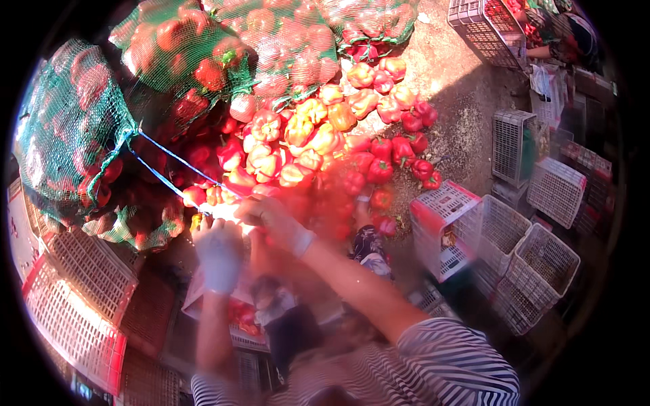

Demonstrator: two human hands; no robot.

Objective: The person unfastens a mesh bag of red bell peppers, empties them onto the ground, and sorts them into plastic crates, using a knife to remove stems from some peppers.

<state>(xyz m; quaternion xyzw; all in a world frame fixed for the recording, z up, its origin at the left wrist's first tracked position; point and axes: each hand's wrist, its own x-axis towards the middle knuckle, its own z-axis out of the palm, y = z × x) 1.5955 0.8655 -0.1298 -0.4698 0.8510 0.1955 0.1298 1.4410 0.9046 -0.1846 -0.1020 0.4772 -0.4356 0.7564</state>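
Blue cord (177, 156) taut, green mesh bag (68, 135) to fingers (252, 208).

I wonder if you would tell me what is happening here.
A person's left hand and right hand appear to hold a blue cord, stretched from the gathered neck of a full green mesh sack. Loose peppers lie heaped beyond the hands, with more filled sacks behind and plastic crates on both sides.

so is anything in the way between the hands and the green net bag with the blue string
Nothing visible does: the blue string runs in front of some red peppers from the bag toward the left hand and right hand.
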